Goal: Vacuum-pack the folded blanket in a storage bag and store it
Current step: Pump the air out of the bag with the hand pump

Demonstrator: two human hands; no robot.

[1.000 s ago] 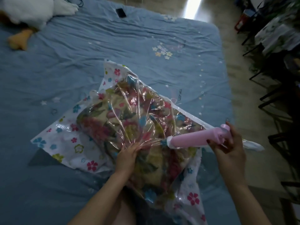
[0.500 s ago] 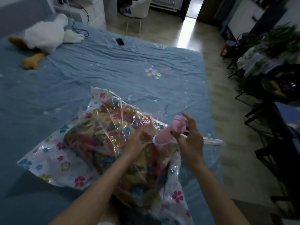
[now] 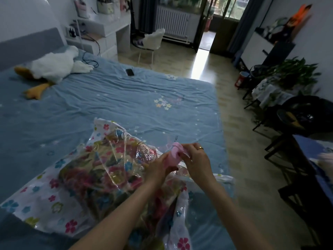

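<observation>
From the head camera, we see the storage bag lying on the blue bed, with the folded floral blanket sealed inside it. At the bag's right edge, both our hands meet on the pink pump: the left hand curls around its lower body, and the right hand pinches its upper end. Well beyond the bag, a plush goose rests near the headboard, and a phone lies by the bed's far edge.
</observation>
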